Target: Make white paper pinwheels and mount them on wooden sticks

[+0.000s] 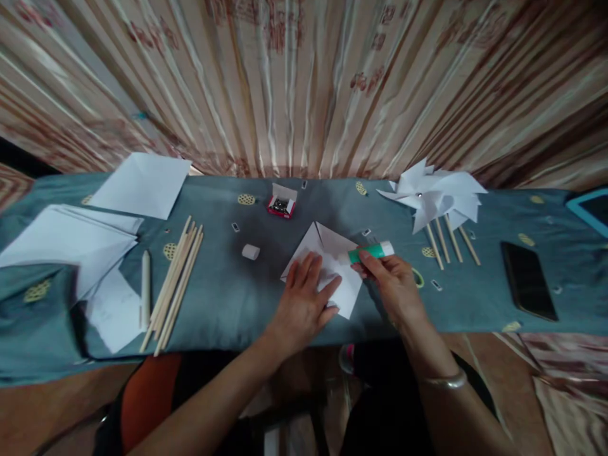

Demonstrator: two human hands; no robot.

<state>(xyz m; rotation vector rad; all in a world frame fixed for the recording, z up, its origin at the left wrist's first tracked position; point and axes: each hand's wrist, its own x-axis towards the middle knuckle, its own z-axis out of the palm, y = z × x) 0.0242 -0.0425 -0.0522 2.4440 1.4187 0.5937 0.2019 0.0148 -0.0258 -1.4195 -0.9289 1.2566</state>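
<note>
While a curtain [304,95] is hanging beyond the square [350,288], a blue-green cloth [213,310] is spreading beneath it. Paper stack [57,234] is lying far left of the square, leaves fanning unevenly, lower pieces poking out toward the near edge. Pinwheels [441,190] are lying bunched right of the square and further back, white blades overlapping, handles pointing nearer. One sheet [142,187] is lying left of the square, further back. Sticks [178,285] are lying left of the square too, bundled loosely, all slanting the same way.

Square itself is sitting mid-cloth, creases showing, one corner pointing away from the person. Left hand [306,294] is resting on it palm down, fingers a bit spread, gripping nothing visible. Right hand [392,278] is closing narrow at the square's right side, holding the glue stick [370,252]; its pale end is hovering over or touching the paper, can't tell which.

Phone [529,278] is lying well right of the square, screen dark. White rod [145,285] is lying left of the square, just past the sticks. Red-white box [282,206] is standing open beyond the square, slightly left, holding small shiny bits. White cap [251,252] is lying on its side, near left of the square.
</note>
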